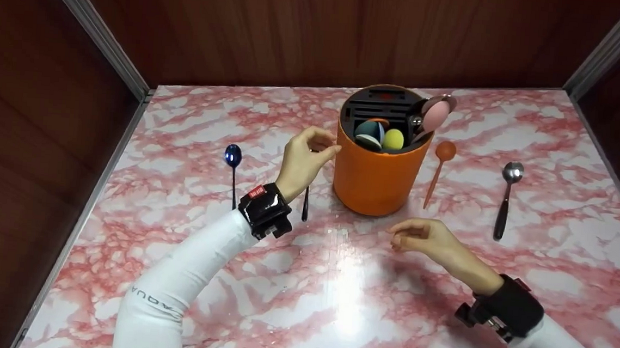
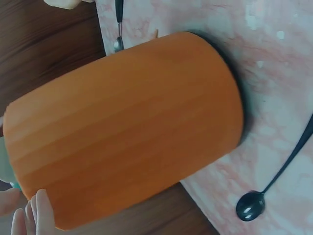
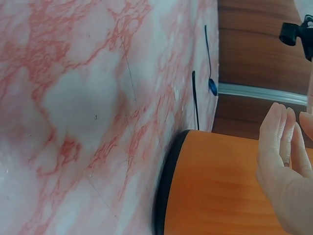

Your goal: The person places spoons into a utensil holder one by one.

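Note:
An orange cylindrical utensil holder [image 1: 377, 181] with a black slotted top stands upright on the table. Several utensil heads show in it: a yellow one [image 1: 393, 139], a teal one [image 1: 368, 131] and a pink one [image 1: 435, 116]. Beside the holder's left rim, my left hand [image 1: 304, 160] hovers with loosely bent fingers and nothing between them. Whether a fingertip touches the holder I cannot tell. Below that hand lies a dark spoon [image 2: 251, 205], partly hidden in the head view. In front of the holder my right hand [image 1: 425, 239] is held above the table, fingers relaxed and holding nothing.
A blue metallic spoon [image 1: 233, 156] lies to the left, its handle partly behind the left wrist. Right of the holder lie an orange spoon [image 1: 445, 151] and a silver spoon with a black handle [image 1: 512, 172]. Dark wooden panels [image 1: 320, 33] enclose the pink marbled table [image 1: 213, 309].

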`<state>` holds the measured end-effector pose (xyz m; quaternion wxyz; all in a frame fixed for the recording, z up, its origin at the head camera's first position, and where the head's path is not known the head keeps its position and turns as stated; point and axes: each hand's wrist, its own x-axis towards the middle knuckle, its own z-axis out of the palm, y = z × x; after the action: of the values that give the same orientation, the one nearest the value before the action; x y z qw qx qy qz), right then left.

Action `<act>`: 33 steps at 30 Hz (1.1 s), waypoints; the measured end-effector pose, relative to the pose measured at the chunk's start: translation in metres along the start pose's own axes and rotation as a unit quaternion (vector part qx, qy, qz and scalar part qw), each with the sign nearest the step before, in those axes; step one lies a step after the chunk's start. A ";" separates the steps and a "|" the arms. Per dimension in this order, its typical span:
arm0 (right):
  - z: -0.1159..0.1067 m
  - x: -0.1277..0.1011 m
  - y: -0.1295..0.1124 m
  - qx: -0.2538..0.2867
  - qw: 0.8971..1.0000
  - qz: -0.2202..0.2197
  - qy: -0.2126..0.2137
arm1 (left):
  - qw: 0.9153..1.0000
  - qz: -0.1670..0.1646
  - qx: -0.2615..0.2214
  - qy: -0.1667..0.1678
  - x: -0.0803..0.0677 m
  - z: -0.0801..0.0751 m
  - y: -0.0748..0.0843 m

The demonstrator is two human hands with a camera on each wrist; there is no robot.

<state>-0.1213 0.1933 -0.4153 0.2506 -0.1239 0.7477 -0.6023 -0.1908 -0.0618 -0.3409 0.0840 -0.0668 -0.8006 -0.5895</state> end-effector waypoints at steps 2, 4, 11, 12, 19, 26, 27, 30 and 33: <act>-0.001 0.000 0.001 0.002 1.000 -0.001 -0.001 | 1.000 -0.012 -0.006 0.002 0.002 -0.001 -0.005; -0.001 -0.001 0.003 0.006 1.000 -0.001 -0.001 | 1.000 -0.023 -0.012 0.004 0.004 -0.002 -0.010; -0.003 -0.003 0.007 0.004 1.000 -0.004 0.009 | 0.998 -0.054 -0.019 0.013 0.014 -0.004 -0.029; -0.003 -0.003 0.007 0.006 1.000 -0.005 0.010 | 0.998 -0.060 -0.023 0.014 0.015 -0.004 -0.031; -0.007 -0.005 0.008 0.014 1.000 -0.005 0.009 | 0.996 -0.091 -0.019 0.020 0.024 -0.004 -0.046; -0.011 -0.006 0.014 0.035 0.999 -0.016 0.004 | 0.993 -0.117 0.003 0.033 0.032 -0.004 -0.067; -0.012 -0.006 0.015 0.035 0.999 -0.018 0.003 | 0.992 -0.119 0.008 0.034 0.032 -0.004 -0.070; -0.014 -0.007 0.018 0.032 0.999 -0.022 0.003 | 0.992 -0.120 0.023 0.033 0.034 -0.003 -0.078; -0.016 -0.008 0.020 0.031 0.999 -0.015 0.004 | 0.990 -0.138 0.024 0.026 0.035 -0.002 -0.085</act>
<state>-0.1203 0.2160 -0.4303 0.2425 -0.1251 0.7276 -0.6294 -0.2429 -0.0889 -0.4124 0.0242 0.0618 -0.8138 -0.5774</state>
